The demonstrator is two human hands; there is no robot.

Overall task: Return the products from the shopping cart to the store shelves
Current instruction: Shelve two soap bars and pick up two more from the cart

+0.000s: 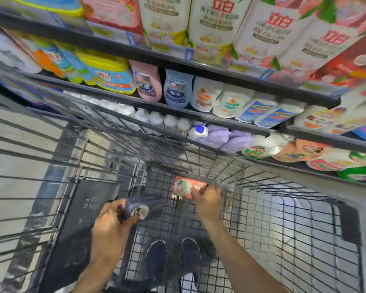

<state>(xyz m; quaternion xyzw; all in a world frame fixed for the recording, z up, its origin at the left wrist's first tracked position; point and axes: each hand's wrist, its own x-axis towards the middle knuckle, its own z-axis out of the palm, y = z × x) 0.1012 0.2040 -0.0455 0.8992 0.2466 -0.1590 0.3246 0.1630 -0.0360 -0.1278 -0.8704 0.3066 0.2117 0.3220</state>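
Hands work inside the shopping cart (262, 208): my left hand (111, 220) grips a dark box (145, 208), raised above the wire floor. My right hand (208, 200) clasps a red box (184, 187) lying against the cart's front wall, below the store shelves (178, 106).

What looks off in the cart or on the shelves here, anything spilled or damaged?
Nothing stands out. The left hand holds a dark box, the right hand grips a red box inside the wire cart. Shelf bottles lean only through lens distortion; the blur hides fine damage.
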